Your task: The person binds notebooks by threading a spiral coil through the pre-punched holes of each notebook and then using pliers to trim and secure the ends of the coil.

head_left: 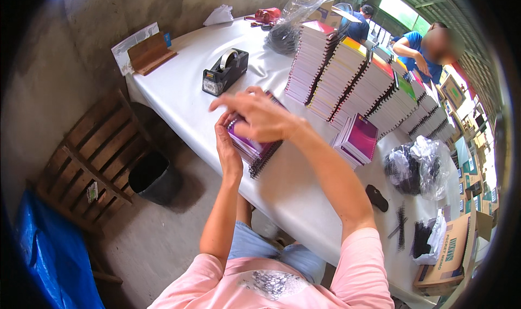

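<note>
A small stack of purple-covered spiral notebooks (251,150) lies on the white-covered table in front of me, its black coil edge toward the lower right. My left hand (229,149) cups the near left side of this stack, its fingers pointing up along the edges. Over the top of the stack reaches my right hand (263,118), fingers spread and slightly blurred, with nothing held in them. It hides much of the upper cover. Beyond the hands stands a black tape dispenser (226,73) with a roll of tape. To the right sits another purple notebook stack (358,138).
Tall rows of spiral notebooks (339,75) fill the table's far right. Clear plastic bags (420,168), loose black coils (401,227) and a cardboard box (448,254) lie nearer right. A dark bin (154,177) stands on the floor at left. Two people work in the background.
</note>
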Motion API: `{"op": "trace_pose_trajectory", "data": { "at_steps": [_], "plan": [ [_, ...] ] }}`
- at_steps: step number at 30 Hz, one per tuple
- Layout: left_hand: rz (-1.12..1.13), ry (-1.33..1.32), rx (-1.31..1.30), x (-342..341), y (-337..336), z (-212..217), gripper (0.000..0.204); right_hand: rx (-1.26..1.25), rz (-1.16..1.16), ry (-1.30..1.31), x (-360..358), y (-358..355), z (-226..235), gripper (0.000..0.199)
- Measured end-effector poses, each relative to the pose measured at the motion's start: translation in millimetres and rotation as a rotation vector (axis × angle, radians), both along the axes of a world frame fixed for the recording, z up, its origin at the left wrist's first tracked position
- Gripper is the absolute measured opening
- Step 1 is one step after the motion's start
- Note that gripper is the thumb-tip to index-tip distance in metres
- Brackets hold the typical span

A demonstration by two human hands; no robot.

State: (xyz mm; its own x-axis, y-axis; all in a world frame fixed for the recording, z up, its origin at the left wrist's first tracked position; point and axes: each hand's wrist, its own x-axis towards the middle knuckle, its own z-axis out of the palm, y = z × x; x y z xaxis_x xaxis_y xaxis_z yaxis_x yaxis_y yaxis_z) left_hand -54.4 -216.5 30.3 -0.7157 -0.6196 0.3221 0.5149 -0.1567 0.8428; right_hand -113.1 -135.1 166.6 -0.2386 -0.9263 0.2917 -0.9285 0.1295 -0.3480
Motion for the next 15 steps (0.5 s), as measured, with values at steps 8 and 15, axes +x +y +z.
{"op": "trace_pose_trajectory", "data": {
  "at_steps": [8, 15],
  "plan": [
    [0.050, 0.004, -0.104, 2, 9, 10, 0.042, -0.643, -0.787, 0.292, -9, 124, -36, 0.060],
    [0.200, 0.010, -0.194, -16, 7, -2, 0.019, -0.416, -1.618, -0.266, 4, 263, -66, 0.085]
  ]
}}
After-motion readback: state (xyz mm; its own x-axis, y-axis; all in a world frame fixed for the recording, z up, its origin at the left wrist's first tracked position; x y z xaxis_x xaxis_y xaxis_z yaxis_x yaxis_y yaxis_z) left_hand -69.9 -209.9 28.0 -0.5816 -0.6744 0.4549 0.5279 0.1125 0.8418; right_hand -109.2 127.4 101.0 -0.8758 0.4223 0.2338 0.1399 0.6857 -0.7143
